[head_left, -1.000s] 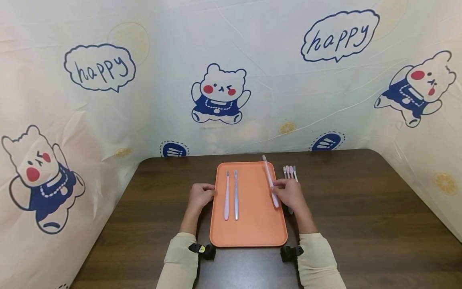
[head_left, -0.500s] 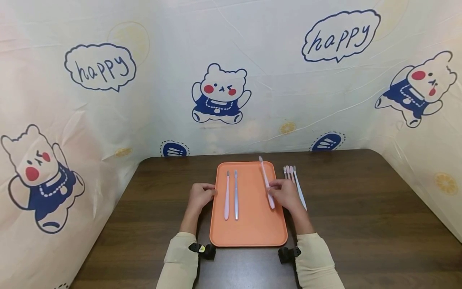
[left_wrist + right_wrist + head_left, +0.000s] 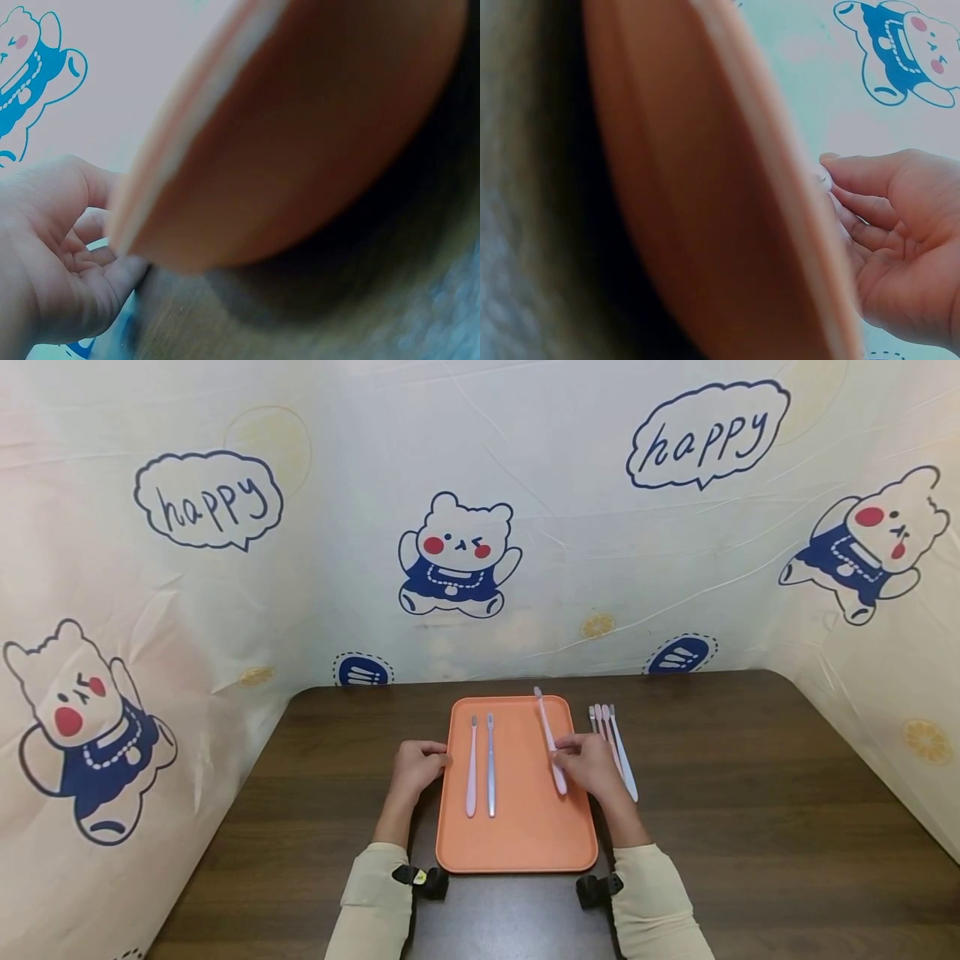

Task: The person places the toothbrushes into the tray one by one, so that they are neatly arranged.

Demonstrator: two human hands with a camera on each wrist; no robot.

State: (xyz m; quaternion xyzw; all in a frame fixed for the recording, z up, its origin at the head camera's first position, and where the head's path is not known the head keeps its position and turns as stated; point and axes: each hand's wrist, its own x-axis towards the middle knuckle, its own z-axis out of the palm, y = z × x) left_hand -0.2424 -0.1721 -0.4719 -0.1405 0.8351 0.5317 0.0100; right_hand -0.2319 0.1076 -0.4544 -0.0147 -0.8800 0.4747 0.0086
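My right hand (image 3: 596, 768) pinches a pale pink toothbrush (image 3: 545, 714) over the right part of the orange tray (image 3: 517, 847); whether the brush touches the tray is unclear. Only a small bit of that toothbrush (image 3: 823, 180) shows at the fingertips in the right wrist view, the tray hiding the rest. With thumb and fingers, my left hand (image 3: 416, 771) holds the tray's left rim, as the left wrist view of the hand (image 3: 60, 255) also shows. Side by side on the tray's left half lie a pink toothbrush (image 3: 472, 781) and a blue toothbrush (image 3: 491, 781).
Right of the tray, several more toothbrushes (image 3: 624, 764) lie in a row on the dark wooden table (image 3: 750, 793), partly covered by my right hand. A printed curtain (image 3: 555, 568) stands behind the table and at both sides.
My right hand has moved a little to the left with the pink toothbrush, from the tray's right rim further inward. More of the row beside the tray now shows. My left hand stays put.
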